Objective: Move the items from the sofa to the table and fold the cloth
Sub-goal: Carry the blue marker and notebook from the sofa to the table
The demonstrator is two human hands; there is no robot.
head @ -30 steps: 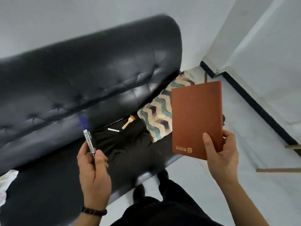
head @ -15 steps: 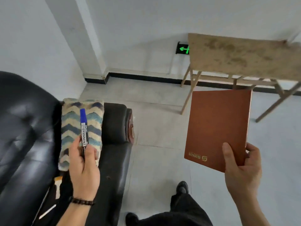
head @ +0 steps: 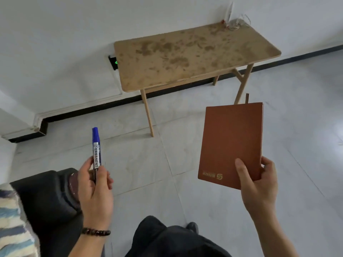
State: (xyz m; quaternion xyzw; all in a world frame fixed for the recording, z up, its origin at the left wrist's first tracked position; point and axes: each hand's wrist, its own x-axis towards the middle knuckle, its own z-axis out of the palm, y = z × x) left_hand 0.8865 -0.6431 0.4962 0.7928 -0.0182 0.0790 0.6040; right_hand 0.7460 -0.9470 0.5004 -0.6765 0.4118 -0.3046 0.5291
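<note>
I stand in a sparsely furnished indoor room, perhaps an office lounge: bare white walls [head: 55, 43], black skirting [head: 89, 110], grey floor tiles [head: 141, 164], a stained wooden table [head: 194, 52] and a black leather sofa [head: 46, 197].

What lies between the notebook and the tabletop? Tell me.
Head view: only bare floor and the table's legs separate the notebook from the tabletop; no obstacle.
</note>
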